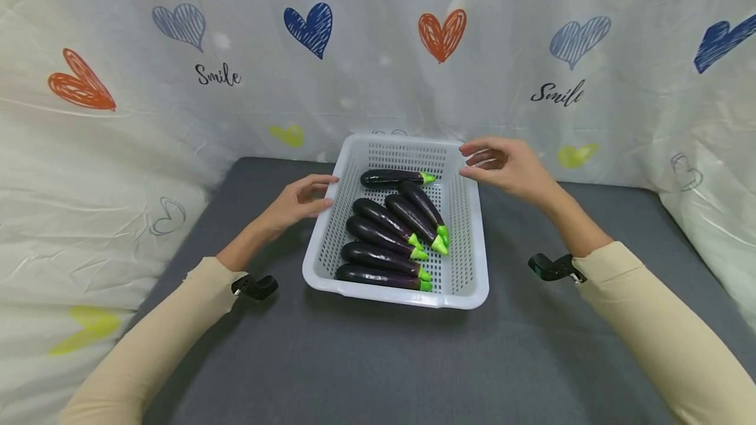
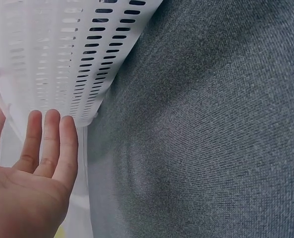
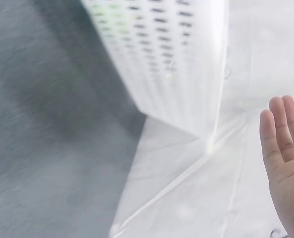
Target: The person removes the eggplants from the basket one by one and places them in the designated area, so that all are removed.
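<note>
Left hand (image 1: 288,206) and right hand (image 1: 514,164), grips loosely wide, flank a basket (image 1: 392,297) of eggplants (image 1: 378,235); likely positioning it; next calls for level handling.

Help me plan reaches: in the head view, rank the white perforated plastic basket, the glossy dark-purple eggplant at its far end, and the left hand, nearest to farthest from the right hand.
1. White perforated plastic basket: right rim closest.
2. Glossy dark-purple eggplant: inside, far end.
3. Left hand: at the left rim.
</note>
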The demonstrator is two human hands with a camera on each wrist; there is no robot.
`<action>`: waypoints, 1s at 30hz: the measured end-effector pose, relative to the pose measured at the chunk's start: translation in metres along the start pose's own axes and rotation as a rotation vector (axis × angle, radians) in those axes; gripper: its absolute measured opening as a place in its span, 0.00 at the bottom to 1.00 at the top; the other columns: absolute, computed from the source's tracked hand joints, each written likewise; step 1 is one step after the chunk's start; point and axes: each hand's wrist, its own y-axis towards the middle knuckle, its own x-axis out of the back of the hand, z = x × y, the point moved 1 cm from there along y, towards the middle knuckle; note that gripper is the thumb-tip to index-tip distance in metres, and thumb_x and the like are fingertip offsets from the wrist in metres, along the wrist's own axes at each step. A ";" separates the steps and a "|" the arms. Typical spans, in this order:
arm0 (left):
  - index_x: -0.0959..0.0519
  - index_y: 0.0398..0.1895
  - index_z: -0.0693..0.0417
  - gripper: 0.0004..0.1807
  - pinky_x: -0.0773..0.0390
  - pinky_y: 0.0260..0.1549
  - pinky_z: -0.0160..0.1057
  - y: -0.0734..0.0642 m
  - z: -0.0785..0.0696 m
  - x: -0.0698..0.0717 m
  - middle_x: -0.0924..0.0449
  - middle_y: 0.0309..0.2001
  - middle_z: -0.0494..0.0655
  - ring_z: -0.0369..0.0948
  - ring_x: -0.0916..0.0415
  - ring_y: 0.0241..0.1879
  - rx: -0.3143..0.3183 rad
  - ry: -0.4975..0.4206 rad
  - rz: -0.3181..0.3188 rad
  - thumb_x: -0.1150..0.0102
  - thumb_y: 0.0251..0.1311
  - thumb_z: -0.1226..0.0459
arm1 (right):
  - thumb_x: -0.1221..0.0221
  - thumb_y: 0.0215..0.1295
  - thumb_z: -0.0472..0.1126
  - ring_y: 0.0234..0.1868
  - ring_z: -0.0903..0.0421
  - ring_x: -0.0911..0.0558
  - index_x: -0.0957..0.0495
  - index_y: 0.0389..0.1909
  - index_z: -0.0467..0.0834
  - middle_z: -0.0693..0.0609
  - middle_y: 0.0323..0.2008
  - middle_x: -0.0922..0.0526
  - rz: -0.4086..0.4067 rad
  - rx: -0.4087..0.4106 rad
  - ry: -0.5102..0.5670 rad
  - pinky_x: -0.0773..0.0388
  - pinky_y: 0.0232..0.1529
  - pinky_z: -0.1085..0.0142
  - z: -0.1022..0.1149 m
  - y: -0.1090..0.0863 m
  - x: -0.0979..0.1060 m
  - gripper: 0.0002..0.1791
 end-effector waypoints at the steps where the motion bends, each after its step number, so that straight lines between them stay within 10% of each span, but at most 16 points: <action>1: 0.37 0.67 0.53 0.28 0.25 0.43 0.50 0.000 0.000 0.000 0.35 0.61 0.56 0.51 0.29 0.52 -0.001 0.002 -0.001 0.44 0.64 0.66 | 0.35 0.58 0.36 0.47 0.47 0.22 0.24 0.53 0.39 0.46 0.48 0.22 0.007 0.006 -0.004 0.24 0.44 0.59 0.004 0.004 -0.001 0.20; 30: 0.39 0.67 0.56 0.29 0.25 0.43 0.52 -0.009 -0.029 -0.009 0.36 0.59 0.60 0.53 0.32 0.54 0.020 0.050 0.019 0.45 0.65 0.66 | 0.35 0.57 0.32 0.47 0.43 0.22 0.23 0.50 0.33 0.39 0.47 0.22 0.028 0.097 0.257 0.24 0.45 0.59 0.017 0.085 -0.057 0.19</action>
